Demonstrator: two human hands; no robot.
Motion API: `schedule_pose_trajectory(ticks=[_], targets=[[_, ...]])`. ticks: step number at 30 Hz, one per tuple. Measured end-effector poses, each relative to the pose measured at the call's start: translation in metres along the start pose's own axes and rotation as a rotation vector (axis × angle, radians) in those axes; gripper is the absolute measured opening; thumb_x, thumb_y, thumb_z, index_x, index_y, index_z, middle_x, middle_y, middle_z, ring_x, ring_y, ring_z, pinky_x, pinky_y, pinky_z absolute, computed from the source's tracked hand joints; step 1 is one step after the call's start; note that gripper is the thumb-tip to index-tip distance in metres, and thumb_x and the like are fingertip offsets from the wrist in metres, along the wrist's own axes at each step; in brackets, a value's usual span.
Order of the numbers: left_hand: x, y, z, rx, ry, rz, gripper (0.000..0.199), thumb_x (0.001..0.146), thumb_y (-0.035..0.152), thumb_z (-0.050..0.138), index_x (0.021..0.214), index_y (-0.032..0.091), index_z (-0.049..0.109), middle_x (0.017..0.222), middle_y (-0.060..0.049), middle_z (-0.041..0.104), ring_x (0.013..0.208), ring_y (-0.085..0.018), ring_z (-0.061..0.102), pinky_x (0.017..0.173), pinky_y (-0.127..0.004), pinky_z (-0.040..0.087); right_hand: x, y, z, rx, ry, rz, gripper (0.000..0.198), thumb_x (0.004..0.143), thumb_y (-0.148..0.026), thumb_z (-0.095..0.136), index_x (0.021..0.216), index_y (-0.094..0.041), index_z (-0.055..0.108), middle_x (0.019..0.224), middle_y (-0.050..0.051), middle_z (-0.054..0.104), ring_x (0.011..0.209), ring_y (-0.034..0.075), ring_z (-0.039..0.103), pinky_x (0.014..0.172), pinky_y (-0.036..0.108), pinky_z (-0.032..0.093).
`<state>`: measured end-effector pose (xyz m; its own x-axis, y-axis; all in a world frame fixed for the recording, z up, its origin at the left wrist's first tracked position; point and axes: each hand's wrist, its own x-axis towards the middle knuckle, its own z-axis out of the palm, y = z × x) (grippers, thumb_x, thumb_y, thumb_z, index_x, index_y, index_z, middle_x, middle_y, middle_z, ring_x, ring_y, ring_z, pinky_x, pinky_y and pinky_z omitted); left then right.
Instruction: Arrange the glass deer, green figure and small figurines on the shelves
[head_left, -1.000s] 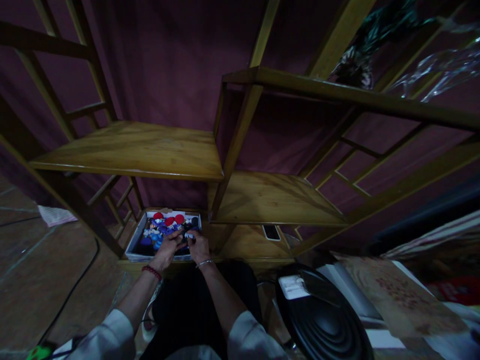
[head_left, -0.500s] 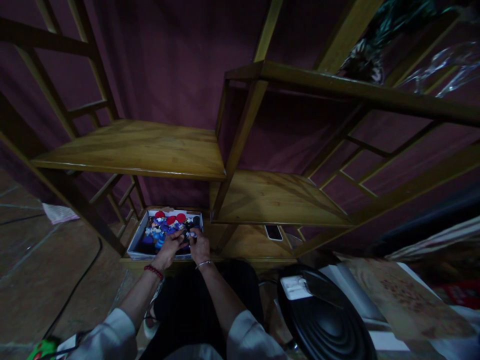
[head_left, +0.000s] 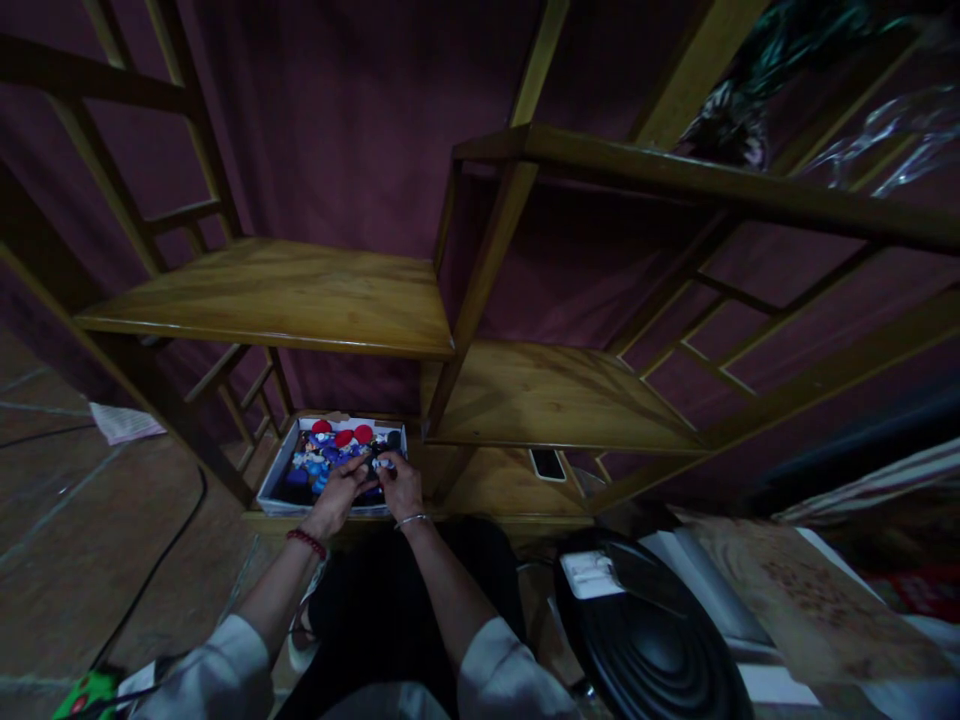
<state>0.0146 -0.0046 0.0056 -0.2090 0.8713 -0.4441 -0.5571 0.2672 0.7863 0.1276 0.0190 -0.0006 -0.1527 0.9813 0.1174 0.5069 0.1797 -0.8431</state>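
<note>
A white box (head_left: 271,488) on the bottom shelf holds several small blue, purple, white and red figures (head_left: 319,460). Over its right front part, my left hand (head_left: 342,492) and my right hand (head_left: 401,485) are close together. Between their fingertips is a small figure (head_left: 382,463) with white and blue parts and something dark beside it. My right thumb and fingers pinch this figure. The left fingers are closed by the dark part; its exact shape is too small to make out. A red bead bracelet circles my left wrist, a silver bangle my right.
Wooden shelves (head_left: 285,295) rise above the box against a dark red curtain. A phone (head_left: 547,464) lies on the lower shelf to the right. A round black stool (head_left: 652,640) carrying a white item stands right of my legs. A cable (head_left: 161,560) runs over the tiled floor.
My hands have stayed over the box, with the fingers shifting slightly around the small figure. Its white and blue part shows a little more clearly. The view has moved very slightly.
</note>
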Motion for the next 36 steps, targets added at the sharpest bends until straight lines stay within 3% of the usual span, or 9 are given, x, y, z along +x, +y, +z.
schedule_pose_trajectory(ticks=[6, 14, 20, 26, 36], targets=[[-0.012, 0.009, 0.005, -0.067, -0.017, 0.032, 0.02, 0.074, 0.001, 0.054, 0.086, 0.013, 0.065, 0.093, -0.004, 0.065, 0.08, -0.012, 0.062, 0.09, -0.041, 0.047, 0.002, -0.009, -0.005, 0.042, 0.018, -0.038, 0.021, 0.076, -0.018, 0.051, 0.091, -0.025, 0.063, 0.083, -0.002, 0.066, 0.071, 0.012, 0.061, 0.071, 0.022, 0.047], [-0.026, 0.015, 0.008, -0.093, -0.027, 0.08, 0.014, 0.074, 0.005, 0.058, 0.085, 0.014, 0.061, 0.075, -0.001, 0.062, 0.07, -0.01, 0.061, 0.08, -0.034, 0.053, -0.001, -0.028, -0.018, 0.028, 0.02, -0.116, 0.027, 0.075, -0.014, 0.052, 0.097, -0.026, 0.063, 0.092, -0.001, 0.065, 0.081, 0.012, 0.06, 0.077, 0.022, 0.046], [-0.034, 0.016, 0.009, -0.127, -0.031, 0.095, 0.008, 0.076, 0.008, 0.057, 0.082, 0.012, 0.061, 0.07, 0.0, 0.061, 0.061, -0.007, 0.058, 0.073, -0.03, 0.055, -0.006, -0.038, -0.027, 0.03, 0.036, -0.036, 0.03, 0.073, -0.019, 0.057, 0.102, -0.026, 0.058, 0.085, -0.002, 0.065, 0.073, 0.013, 0.061, 0.072, 0.023, 0.047], [-0.037, 0.015, 0.009, -0.197, 0.002, 0.078, 0.008, 0.077, 0.011, 0.057, 0.069, 0.011, 0.059, 0.056, 0.003, 0.055, 0.052, -0.005, 0.053, 0.067, -0.028, 0.056, -0.009, -0.036, -0.028, 0.096, 0.013, -0.017, 0.018, 0.073, -0.024, 0.056, 0.091, -0.025, 0.059, 0.079, -0.004, 0.064, 0.071, 0.012, 0.06, 0.069, 0.023, 0.047], [-0.041, 0.022, 0.007, -0.146, -0.074, 0.047, 0.004, 0.075, 0.011, 0.059, 0.071, 0.011, 0.06, 0.062, 0.001, 0.06, 0.059, -0.008, 0.059, 0.072, -0.032, 0.055, -0.004, -0.023, -0.021, 0.289, -0.018, 0.082, 0.025, 0.072, -0.027, 0.054, 0.096, -0.025, 0.059, 0.077, -0.004, 0.064, 0.068, 0.011, 0.06, 0.065, 0.021, 0.049]])
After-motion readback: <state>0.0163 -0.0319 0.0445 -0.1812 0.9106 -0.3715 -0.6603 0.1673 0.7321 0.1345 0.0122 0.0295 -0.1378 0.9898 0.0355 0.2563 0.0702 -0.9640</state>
